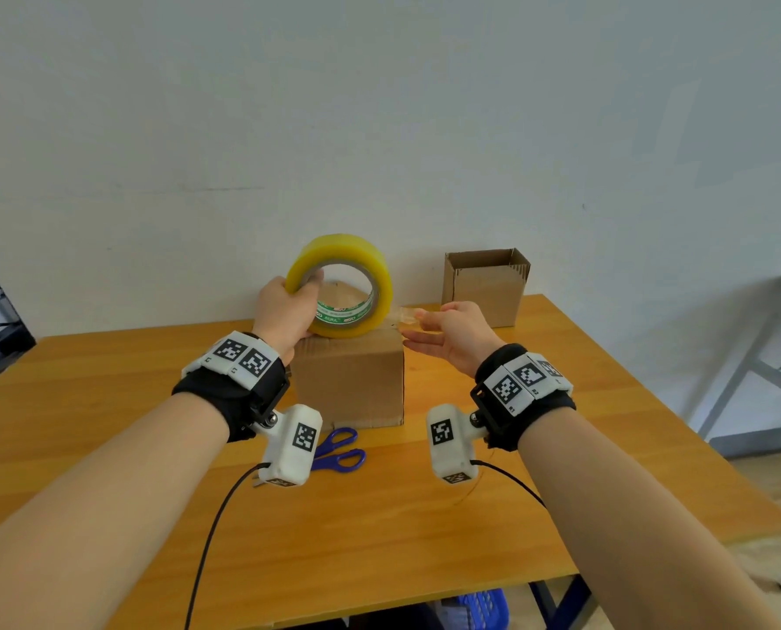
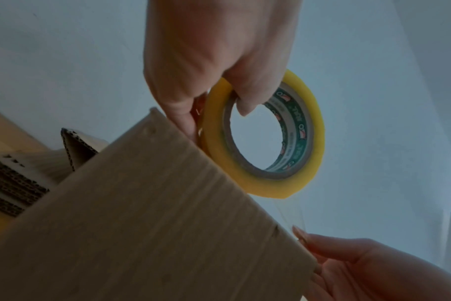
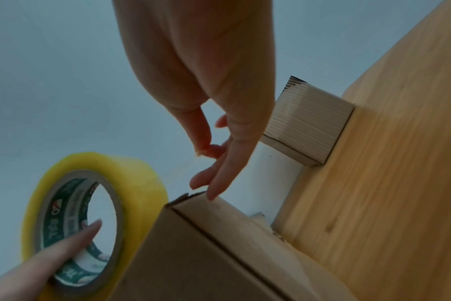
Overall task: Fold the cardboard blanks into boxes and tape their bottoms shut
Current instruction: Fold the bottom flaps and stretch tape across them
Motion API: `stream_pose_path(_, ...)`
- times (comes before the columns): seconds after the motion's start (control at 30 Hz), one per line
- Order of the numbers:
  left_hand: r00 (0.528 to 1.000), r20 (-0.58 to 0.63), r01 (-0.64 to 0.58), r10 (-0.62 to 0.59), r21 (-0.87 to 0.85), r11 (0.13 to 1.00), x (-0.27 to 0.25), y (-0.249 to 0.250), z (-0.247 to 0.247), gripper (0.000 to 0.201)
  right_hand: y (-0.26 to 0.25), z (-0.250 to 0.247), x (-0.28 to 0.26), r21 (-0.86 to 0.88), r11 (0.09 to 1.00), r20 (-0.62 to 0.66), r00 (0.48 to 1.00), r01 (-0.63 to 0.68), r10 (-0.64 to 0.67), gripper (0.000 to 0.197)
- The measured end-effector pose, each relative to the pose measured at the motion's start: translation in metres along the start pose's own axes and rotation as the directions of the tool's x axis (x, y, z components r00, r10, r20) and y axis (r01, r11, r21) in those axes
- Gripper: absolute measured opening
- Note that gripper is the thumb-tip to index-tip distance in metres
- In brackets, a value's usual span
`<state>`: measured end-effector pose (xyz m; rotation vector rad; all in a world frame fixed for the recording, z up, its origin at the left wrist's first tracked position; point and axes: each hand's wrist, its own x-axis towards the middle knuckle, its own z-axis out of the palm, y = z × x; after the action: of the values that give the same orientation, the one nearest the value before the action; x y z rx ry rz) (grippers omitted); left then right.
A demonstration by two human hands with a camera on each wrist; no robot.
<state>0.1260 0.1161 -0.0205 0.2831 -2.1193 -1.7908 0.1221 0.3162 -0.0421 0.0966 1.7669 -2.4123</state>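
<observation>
One box (image 1: 486, 284) already stands folded beyond the right hand (image 1: 452, 331), which pinches the tape end (image 1: 402, 315), left hand (image 1: 286, 316) gripping the tape roll (image 1: 340, 286) on the unsealed box (image 1: 350, 379).

Head overview; upward wrist close-ups

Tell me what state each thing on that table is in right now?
Tape roll: upright on the near box, gripped by the left hand.
Tape end: pulled out, pinched by the right hand.
Near box: top flaps folded shut.
Far box: upright, open on top.
Scissors: lying untouched.
</observation>
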Motion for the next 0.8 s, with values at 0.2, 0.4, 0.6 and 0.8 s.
stream_pose_path(0.2, 1.000, -0.003, -0.002, 0.002, -0.007, 1.000, -0.002, 0.003, 0.000, 0.040, 0.004, -0.008, 0.003, -0.085, 0.996, -0.006, 1.000, -0.027, 0.027, 0.055)
stream_pose_path(0.4, 1.000, -0.003, 0.025, -0.025, -0.050, 0.998, -0.001, 0.004, 0.001, 0.042, 0.021, -0.006, 0.008, -0.060, 0.996, -0.021, 0.998, -0.063, 0.062, 0.052)
stream_pose_path(0.6, 0.999, 0.034, 0.045, -0.042, -0.089, 0.995, -0.004, 0.002, -0.001, 0.044, 0.028, -0.002, 0.012, -0.098, 0.994, -0.062, 0.997, -0.049, 0.043, 0.044)
stream_pose_path(0.8, 0.996, 0.092, 0.035, -0.023, -0.129, 0.991, -0.010, 0.003, -0.002, 0.018, 0.036, 0.001, 0.013, -0.203, 0.979, -0.081, 0.997, -0.025, 0.009, 0.030)
